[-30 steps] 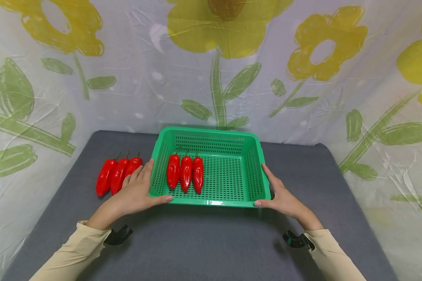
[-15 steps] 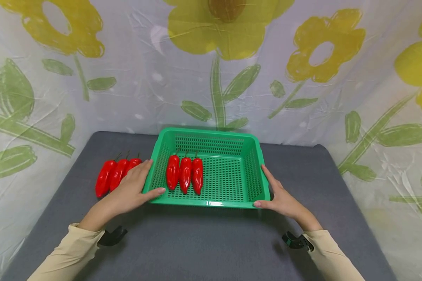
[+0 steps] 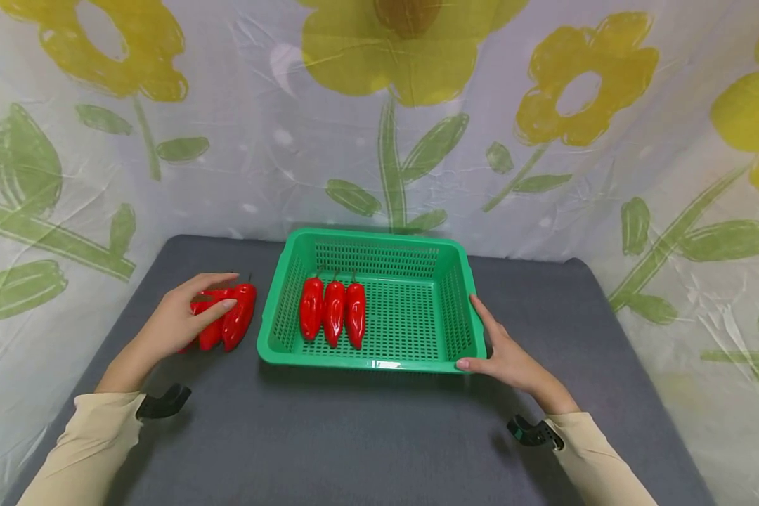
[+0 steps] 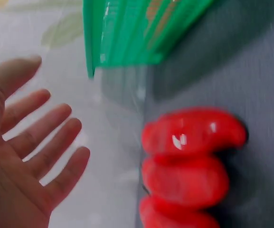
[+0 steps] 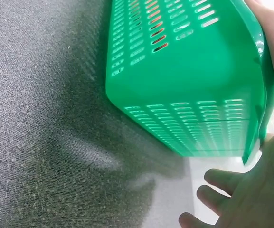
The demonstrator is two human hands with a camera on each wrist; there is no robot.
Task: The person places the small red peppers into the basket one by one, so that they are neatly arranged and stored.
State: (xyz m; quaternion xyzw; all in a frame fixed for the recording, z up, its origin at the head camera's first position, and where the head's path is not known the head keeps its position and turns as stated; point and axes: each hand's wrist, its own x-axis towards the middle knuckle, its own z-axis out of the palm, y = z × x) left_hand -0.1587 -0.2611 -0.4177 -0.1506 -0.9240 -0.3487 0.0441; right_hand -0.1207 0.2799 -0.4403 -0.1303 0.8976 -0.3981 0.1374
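A green plastic basket (image 3: 411, 367) with slotted walls stands mid-table, with three glossy red chili peppers (image 3: 334, 313) side by side in its left part. Left of it, three more red chili peppers (image 3: 239, 318) lie together on the table, partly hidden in the head view by my left hand (image 3: 172, 320). That hand hovers over them with fingers spread and holds nothing; the left wrist view shows its palm (image 4: 13, 185) apart from them. My right hand (image 3: 512, 358) rests at the basket's front right corner, thumb on the front rim, index finger along the right rim, other fingers (image 5: 222, 187) straight.
A dark grey cloth covers the table (image 3: 379, 443). Behind and beside it hangs a white curtain (image 3: 240, 176) printed with yellow flowers. A black band (image 3: 163, 402) is on my left wrist, another (image 3: 534, 431) on my right.
My left hand has left the basket's left rim and moved left over the chili peppers on the table. The basket and my right hand have stayed in place.
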